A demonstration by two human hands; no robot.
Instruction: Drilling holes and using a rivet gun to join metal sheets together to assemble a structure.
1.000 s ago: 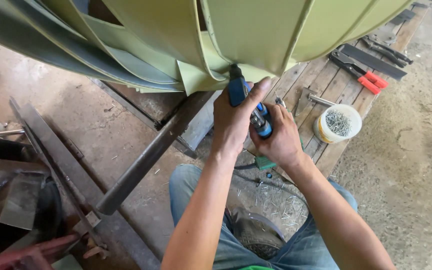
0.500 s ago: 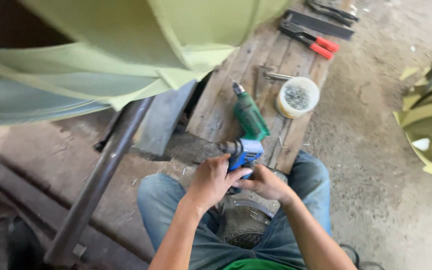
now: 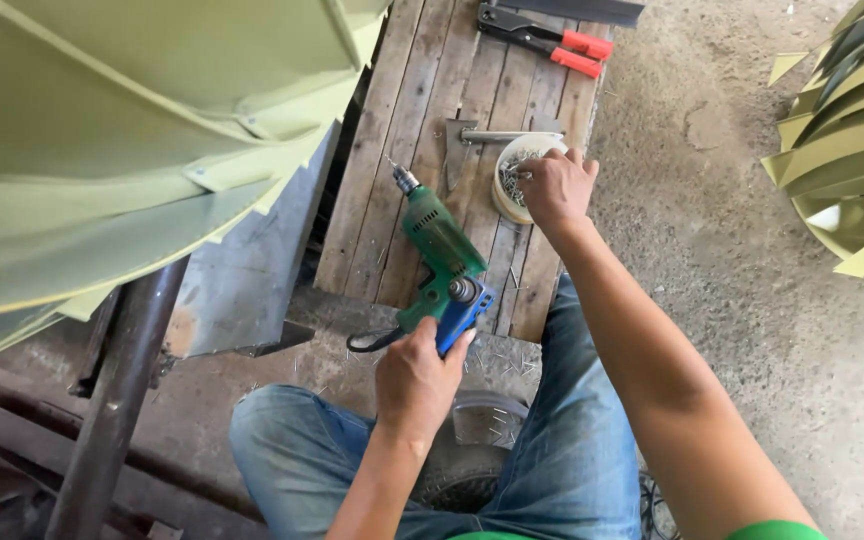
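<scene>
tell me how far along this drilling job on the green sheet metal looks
Done: pale green blades already sit overlapped with small fasteners at their joints. In hand: the left hand holds the green and blue drill on the plank bench, while the right hand reaches into the white tub of fasteners. Left: more loose green blades wait at the right.

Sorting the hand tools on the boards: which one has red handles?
The cutters at the boards' far end, beyond the tub. The drill under the left hand is green and blue; the bracket is bare metal.
</scene>
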